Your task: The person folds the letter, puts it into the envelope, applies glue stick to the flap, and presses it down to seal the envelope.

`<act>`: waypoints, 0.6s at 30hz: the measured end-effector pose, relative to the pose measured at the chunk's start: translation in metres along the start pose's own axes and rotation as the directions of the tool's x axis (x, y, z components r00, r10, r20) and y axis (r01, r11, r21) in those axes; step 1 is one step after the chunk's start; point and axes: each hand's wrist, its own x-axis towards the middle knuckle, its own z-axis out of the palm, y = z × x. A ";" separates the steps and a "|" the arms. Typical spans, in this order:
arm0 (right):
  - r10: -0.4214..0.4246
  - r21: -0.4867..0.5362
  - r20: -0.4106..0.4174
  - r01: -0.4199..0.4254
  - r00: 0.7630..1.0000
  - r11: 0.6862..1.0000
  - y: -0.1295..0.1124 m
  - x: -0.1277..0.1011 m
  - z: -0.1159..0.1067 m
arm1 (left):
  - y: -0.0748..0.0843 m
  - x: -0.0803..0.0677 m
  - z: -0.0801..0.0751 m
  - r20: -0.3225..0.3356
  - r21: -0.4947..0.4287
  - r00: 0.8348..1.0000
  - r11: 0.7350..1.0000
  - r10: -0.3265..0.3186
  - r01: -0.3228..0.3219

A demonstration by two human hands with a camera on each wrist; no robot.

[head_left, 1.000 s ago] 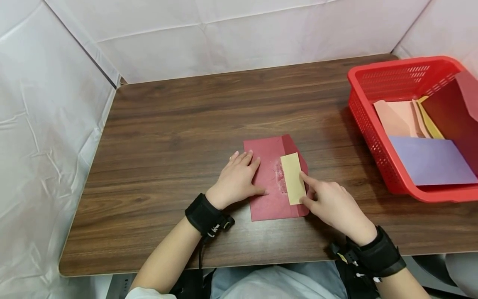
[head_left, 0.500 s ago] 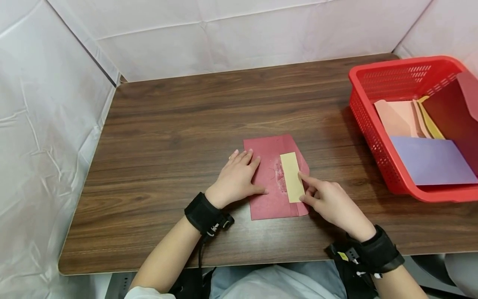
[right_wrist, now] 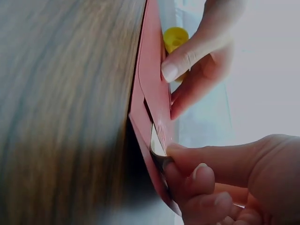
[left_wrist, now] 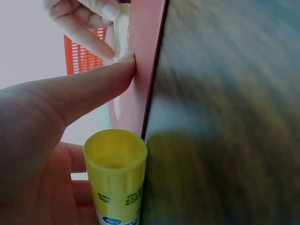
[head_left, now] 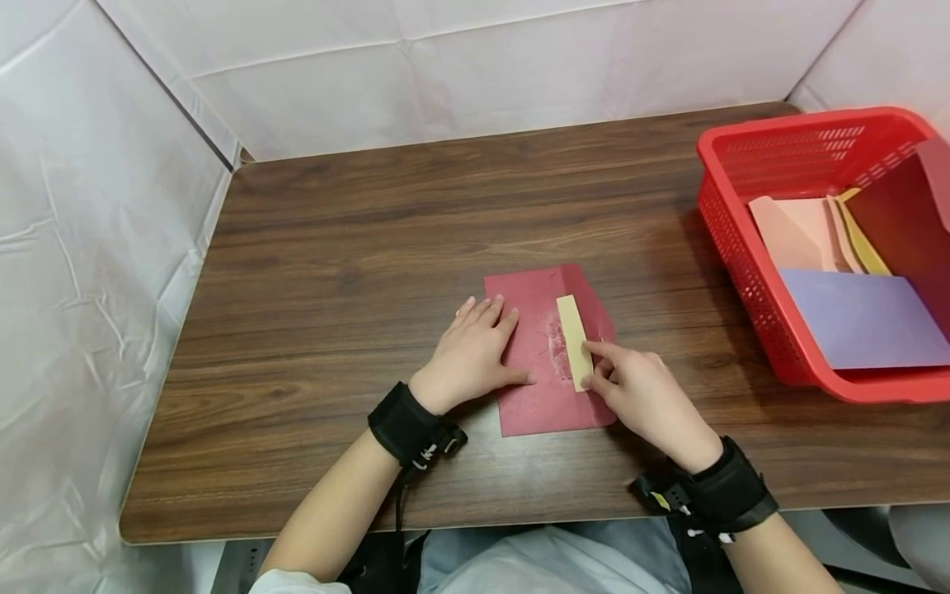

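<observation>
Two hands [head_left: 475, 351], one red envelope [head_left: 530, 396]

Bright even light; wrist views blurred, overexposed.

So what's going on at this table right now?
A person is working on a red envelope lying on the wooden table. The left hand presses it flat, with a yellow-capped glue stick tucked in its palm. The right hand pinches a pale yellow paper strip at the envelope's flap. A red basket of coloured envelopes sits to the right.
</observation>
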 end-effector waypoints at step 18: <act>-0.016 -0.088 -0.189 -0.001 0.982 0.996 -0.005 -0.001 0.007 | 0.000 0.001 0.002 -0.021 -0.019 1.000 1.000 -0.020 0.020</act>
